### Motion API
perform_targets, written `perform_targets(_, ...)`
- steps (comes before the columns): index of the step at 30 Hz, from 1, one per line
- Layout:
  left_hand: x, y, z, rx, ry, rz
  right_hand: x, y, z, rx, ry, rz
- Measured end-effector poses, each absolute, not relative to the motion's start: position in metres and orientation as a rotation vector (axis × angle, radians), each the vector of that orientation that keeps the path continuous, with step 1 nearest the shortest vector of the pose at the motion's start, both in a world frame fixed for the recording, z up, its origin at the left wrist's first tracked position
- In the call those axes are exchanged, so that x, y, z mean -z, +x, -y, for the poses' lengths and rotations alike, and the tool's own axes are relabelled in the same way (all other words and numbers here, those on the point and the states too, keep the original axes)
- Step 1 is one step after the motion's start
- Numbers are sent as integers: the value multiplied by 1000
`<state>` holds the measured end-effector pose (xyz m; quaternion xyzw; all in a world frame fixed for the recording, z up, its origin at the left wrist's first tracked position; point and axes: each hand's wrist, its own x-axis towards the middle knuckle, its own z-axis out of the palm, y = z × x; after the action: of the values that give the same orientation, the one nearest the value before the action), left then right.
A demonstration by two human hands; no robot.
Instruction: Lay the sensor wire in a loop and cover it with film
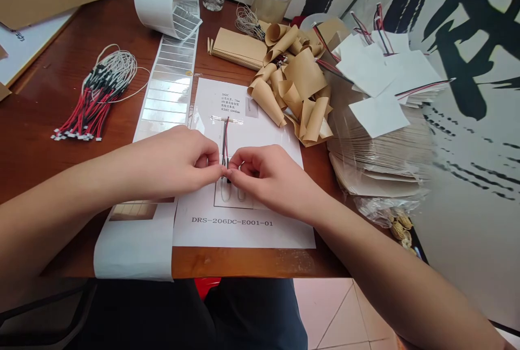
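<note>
- Far left, on the table (pixel 36 138): bundle of red-and-black leads (pixel 97 95), white connectors towards the near side, pale wire loops at the far end.
- Next right: label strip (pixel 134 247), unrolled down to the near edge, its far end coiled; left forearm crosses over it.
- Left hand (pixel 189 157): thumb and finger pinched together on the lower part of a wire lead (pixel 226 138).
- Wire lead: lies upon the printed sheet (pixel 244 235), between the hands, above its drawn outline.
- Right hand (pixel 270 179): also pinching the lead, fingertips against the left's; exact grip point seems hidden by the fingers.
- Beyond, right: curled brown papers (pixel 300 76), heaped.
- Far right: stack of white cards (pixel 382 163) in clear plastic.
</note>
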<state>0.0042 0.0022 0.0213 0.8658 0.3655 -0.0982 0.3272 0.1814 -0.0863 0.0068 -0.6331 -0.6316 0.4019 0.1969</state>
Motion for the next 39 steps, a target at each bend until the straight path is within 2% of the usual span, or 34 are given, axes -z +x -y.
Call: perform_targets(39,-18,5,-4,295,2286,-975,0,179,84,-1096,-1821,1820)
